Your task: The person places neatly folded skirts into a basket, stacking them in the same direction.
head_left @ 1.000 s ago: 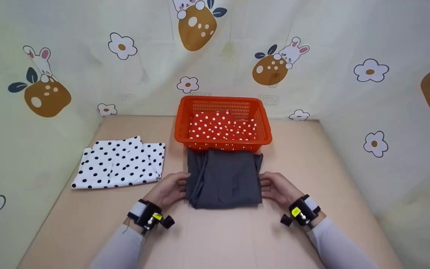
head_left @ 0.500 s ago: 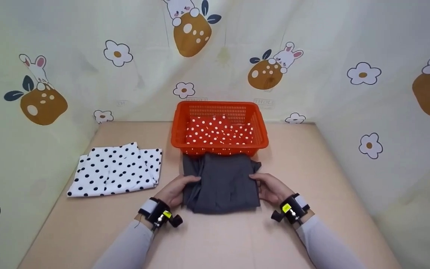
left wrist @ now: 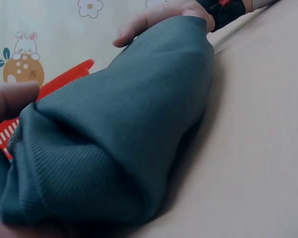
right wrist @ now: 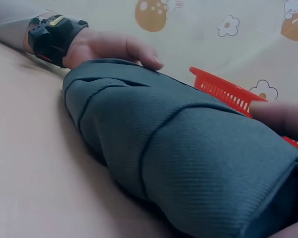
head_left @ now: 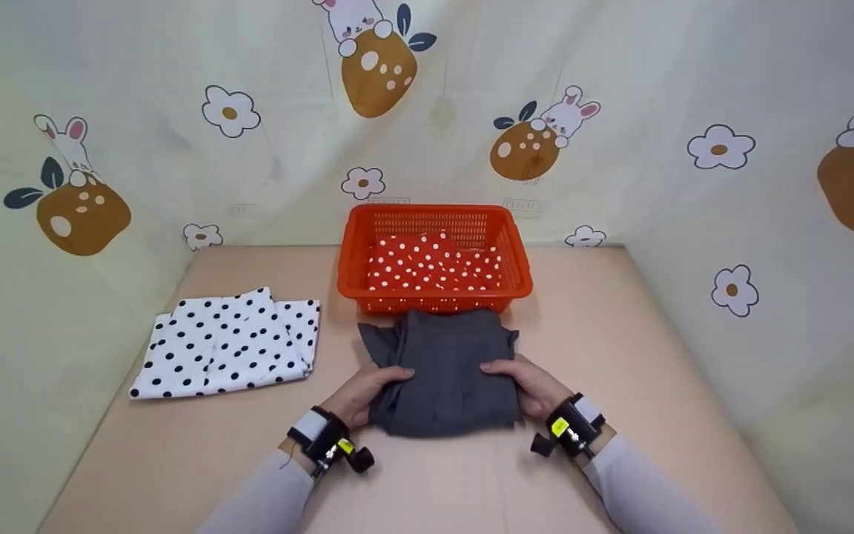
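A dark grey folded cloth garment (head_left: 445, 378) is held between both hands at the middle of the table, just in front of the red basket. My left hand (head_left: 364, 391) grips its left side, thumb on top and fingers underneath. On the other side my right hand (head_left: 534, 382) holds it the same way, thumb across the top. Both wrist views show the layered folds of the garment (left wrist: 124, 114) close up, with a thumb over the top; the fingers below it are mostly hidden.
An orange-red plastic basket (head_left: 434, 304) stands at the back, with a red cloth with white dots (head_left: 427, 263) folded inside. A white cloth with black dots (head_left: 230, 345) lies folded on the table's left. Patterned curtain (head_left: 271, 185) walls surround the table on the back and sides.
Both hands have slid from the garment's side edges to a grip with thumbs on top. The garment has shifted slightly towards the person, away from the basket.
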Action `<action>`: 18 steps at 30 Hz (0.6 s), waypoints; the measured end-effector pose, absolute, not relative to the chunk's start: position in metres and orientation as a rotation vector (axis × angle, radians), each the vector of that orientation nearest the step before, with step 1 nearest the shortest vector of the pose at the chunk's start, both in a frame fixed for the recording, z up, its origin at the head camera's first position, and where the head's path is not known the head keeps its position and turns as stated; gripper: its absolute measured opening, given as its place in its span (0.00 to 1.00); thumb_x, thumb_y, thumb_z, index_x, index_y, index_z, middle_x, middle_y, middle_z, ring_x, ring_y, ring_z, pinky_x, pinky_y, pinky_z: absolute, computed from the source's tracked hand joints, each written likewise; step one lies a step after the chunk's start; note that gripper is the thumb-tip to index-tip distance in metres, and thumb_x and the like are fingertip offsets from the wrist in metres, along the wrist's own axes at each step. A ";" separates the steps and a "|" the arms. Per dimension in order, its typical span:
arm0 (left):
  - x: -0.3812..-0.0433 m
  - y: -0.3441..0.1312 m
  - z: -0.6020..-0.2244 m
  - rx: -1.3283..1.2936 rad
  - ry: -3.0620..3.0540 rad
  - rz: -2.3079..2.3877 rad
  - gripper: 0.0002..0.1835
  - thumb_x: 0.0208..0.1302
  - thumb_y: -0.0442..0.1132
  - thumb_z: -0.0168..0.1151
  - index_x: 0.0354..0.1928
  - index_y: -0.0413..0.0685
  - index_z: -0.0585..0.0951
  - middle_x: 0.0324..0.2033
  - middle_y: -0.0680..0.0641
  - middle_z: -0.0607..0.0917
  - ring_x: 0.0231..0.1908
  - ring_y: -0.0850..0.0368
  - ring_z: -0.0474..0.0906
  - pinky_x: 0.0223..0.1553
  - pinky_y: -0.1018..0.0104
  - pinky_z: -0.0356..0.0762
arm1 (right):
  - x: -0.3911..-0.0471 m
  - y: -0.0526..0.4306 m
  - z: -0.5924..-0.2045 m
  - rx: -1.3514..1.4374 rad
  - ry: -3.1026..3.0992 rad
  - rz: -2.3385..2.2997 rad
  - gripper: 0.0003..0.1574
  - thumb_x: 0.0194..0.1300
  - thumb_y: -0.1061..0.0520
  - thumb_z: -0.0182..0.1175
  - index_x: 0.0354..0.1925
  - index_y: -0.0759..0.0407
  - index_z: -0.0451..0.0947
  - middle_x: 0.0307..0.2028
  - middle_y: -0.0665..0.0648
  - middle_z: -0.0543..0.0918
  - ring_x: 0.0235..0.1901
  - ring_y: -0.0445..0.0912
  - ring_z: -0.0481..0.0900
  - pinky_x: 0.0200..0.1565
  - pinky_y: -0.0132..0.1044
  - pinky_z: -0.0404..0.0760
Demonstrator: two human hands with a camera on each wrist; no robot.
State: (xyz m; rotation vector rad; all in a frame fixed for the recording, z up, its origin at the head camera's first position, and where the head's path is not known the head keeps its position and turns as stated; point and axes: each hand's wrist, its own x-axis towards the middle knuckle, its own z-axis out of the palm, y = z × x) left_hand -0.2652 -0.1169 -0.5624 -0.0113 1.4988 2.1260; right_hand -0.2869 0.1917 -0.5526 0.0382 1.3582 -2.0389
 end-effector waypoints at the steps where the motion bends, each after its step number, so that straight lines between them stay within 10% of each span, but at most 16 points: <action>1: -0.264 -0.116 -0.562 -0.025 1.525 2.137 0.24 0.68 0.40 0.68 0.61 0.35 0.75 0.47 0.47 0.92 0.47 0.56 0.90 0.52 0.63 0.89 | -0.286 0.191 -0.553 0.029 1.369 -2.039 0.39 0.74 0.61 0.60 0.76 0.63 0.56 0.59 0.58 0.85 0.57 0.49 0.87 0.62 0.44 0.86; 18: -0.261 -0.114 -0.562 -0.144 1.648 2.172 0.30 0.64 0.37 0.69 0.66 0.35 0.72 0.50 0.45 0.92 0.48 0.55 0.90 0.52 0.64 0.88 | -0.282 0.189 -0.557 -0.007 1.466 -2.116 0.30 0.70 0.68 0.60 0.68 0.65 0.67 0.55 0.58 0.89 0.53 0.49 0.89 0.57 0.41 0.88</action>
